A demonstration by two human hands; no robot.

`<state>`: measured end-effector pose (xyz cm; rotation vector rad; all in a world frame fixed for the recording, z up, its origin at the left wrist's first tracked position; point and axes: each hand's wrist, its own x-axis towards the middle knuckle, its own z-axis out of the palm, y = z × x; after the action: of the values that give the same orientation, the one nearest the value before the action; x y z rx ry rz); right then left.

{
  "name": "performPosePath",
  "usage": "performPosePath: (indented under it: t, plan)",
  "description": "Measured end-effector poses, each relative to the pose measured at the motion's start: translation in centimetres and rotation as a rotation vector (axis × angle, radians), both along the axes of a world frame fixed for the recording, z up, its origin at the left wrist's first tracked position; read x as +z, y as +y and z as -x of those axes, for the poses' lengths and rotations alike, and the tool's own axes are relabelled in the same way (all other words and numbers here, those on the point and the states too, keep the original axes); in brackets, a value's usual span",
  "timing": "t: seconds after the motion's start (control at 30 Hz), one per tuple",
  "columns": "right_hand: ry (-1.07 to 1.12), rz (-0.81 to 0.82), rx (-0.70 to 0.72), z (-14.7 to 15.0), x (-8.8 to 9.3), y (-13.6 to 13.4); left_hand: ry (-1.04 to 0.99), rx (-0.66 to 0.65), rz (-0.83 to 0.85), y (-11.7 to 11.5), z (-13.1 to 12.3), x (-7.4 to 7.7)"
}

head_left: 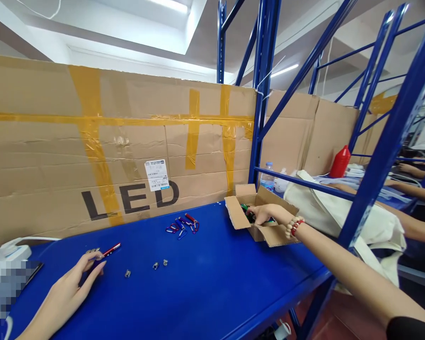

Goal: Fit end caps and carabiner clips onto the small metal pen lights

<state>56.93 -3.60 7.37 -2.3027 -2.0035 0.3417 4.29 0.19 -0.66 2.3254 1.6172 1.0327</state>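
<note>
My left hand (72,283) rests low on the blue table at the left, thumb and index finger curved and apart. Just past its fingertips lies a slim red tube (112,249) with a silvery part; small brassy pieces and something dark are partly hidden behind the fingers. My right hand (264,214), with a beaded bracelet (294,226) at the wrist, reaches into an open cardboard box (238,215). Its fingers are bent down among green and dark small items, and what they pinch is hidden. Red and blue carabiners (182,225) with small tubes lie between the hands.
Several small silvery metal parts (155,266) lie on the blue table (198,283). A cardboard wall (38,174) closes the back. Blue rack posts (264,94) rise beside the box. A water bottle (267,178), a cream cloth bag (378,226) and co-workers' arms are at the right.
</note>
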Motion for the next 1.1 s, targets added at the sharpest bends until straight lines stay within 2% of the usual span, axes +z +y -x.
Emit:
performPosePath:
  t: [0.1, 0.2, 0.5, 0.77, 1.1]
  plan:
    - [0.134, 0.202, -0.024, -1.0, 0.3, 0.1, -0.033, 0.025, 0.001, -0.4, -0.4, 0.4]
    - [0.213, 0.246, -0.055, -2.3, 0.9, 0.2, -0.026, 0.027, -0.005, -0.5, -0.6, 0.3]
    - [0.232, 0.178, -0.227, -4.1, 1.1, 2.1, 0.035, -0.052, -0.055, 0.1, 0.1, -0.3]
    - [0.274, 0.121, -0.242, -4.0, 1.2, 2.9, -0.005, -0.009, -0.049, -0.1, 0.0, -0.1]
    - [0.18, 0.031, -0.284, -3.7, 1.9, 2.7, 0.021, -0.068, -0.022, 0.5, 0.6, -0.3]
